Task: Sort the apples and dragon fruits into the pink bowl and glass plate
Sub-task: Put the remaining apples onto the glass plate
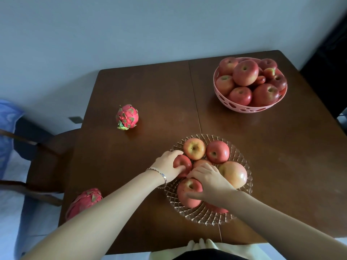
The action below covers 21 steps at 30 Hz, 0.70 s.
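A glass plate (242,162) near the table's front holds several red apples. My left hand (168,164) grips a small red apple (181,162) at the plate's left side. My right hand (208,182) grips a larger apple (187,192) at the plate's front, thumb underneath and fingers over its top. The pink bowl (244,107) at the back right is heaped with several apples. One dragon fruit (127,117) lies on the table at the middle left. Another dragon fruit (84,200) sits at the front left corner, partly behind my left forearm.
The brown wooden table (154,94) has a seam running front to back. A dark wooden chair (37,147) with blue cloth stands at the left. A dark object fills the far right edge. A pale wall is behind the table.
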### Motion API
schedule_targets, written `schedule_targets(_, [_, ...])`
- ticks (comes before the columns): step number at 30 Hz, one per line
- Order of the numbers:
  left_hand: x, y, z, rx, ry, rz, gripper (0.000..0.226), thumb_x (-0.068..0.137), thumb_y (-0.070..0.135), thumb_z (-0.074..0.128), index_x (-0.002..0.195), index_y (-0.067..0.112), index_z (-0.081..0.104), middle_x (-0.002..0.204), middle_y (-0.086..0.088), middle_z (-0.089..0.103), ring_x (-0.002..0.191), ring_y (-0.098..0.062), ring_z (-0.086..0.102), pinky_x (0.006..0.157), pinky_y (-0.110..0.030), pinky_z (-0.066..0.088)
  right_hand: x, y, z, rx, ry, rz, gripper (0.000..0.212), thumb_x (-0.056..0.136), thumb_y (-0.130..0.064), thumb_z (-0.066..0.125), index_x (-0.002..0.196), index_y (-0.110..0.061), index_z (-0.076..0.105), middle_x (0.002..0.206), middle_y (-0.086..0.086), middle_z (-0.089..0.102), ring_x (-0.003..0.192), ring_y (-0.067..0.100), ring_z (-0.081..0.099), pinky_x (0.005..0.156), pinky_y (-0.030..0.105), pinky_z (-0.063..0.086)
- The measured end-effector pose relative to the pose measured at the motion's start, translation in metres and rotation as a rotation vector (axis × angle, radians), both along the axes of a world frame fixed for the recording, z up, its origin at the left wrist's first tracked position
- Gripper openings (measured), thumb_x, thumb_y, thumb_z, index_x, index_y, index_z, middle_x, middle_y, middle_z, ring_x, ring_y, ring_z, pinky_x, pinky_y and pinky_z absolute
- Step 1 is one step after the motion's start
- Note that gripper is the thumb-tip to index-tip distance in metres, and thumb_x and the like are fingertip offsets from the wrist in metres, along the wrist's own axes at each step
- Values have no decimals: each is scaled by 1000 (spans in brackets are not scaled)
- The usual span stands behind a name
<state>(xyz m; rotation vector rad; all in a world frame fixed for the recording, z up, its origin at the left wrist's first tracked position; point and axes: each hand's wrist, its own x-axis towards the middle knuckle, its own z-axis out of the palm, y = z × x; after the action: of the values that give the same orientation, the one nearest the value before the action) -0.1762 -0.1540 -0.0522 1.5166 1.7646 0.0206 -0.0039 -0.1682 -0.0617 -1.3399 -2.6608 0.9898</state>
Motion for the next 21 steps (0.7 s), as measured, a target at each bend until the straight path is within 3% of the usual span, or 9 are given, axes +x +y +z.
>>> schedule_targets(3, [-3, -8, 1, -18, -20, -54, 83, 73, 46, 72, 142, 32, 27, 146, -2, 36, 132, -29, 37, 109, -43, 36, 13, 8, -3, 187, 101, -206, 52, 71, -56, 50, 99, -16, 69, 105, 3, 65, 105, 28, 55, 91, 45, 47])
schedule_targets(6, [1, -15, 4, -59, -12, -116, 109, 64, 52, 78, 147, 29, 13, 153, 0, 22, 138, -27, 25, 112, -43, 29, 27, 16, -1, 219, -74, -262, 51, 67, -53, 46, 100, -20, 68, 115, 1, 60, 115, 27, 48, 100, 50, 37])
schedule_targets(8, [3, -18, 5, -68, 13, -151, 115, 61, 51, 81, 148, 27, 9, 154, -1, 17, 139, -27, 20, 113, -42, 27, 34, 14, -5, 263, -172, -188, 48, 64, -48, 48, 97, -20, 69, 115, 4, 61, 117, 23, 41, 99, 55, 40])
schedule_targets(13, [-1, -20, 4, -34, 18, -192, 111, 64, 53, 78, 148, 26, 10, 152, -2, 16, 140, -24, 15, 113, -41, 25, 34, 11, -12, 258, -143, -222, 38, 66, -36, 70, 99, -17, 68, 116, 8, 61, 119, 20, 28, 92, 54, 44])
schedule_targets(17, [-2, -23, -1, -63, 28, -211, 106, 71, 58, 69, 149, 28, 2, 153, -3, 10, 141, -26, 14, 116, -42, 24, 24, 16, -5, 243, -81, -317, 41, 69, -41, 45, 88, -16, 71, 102, 5, 66, 109, 23, 41, 85, 54, 48])
schedule_targets(19, [-9, -14, 1, -41, -19, -164, 90, 78, 56, 63, 148, 31, 12, 152, -4, 13, 136, -26, 28, 114, -40, 30, 15, 24, 8, 201, -23, -337, 50, 71, -42, 38, 98, -15, 70, 107, 5, 64, 113, 29, 46, 95, 47, 40])
schedule_targets(21, [-26, 5, 5, 103, -114, -5, 75, 84, 44, 62, 146, 34, 20, 148, -5, 18, 116, -24, 51, 106, -33, 40, 6, 36, 22, 143, 20, -308, 47, 76, -41, 41, 106, -15, 67, 114, 4, 60, 119, 28, 42, 99, 36, 31])
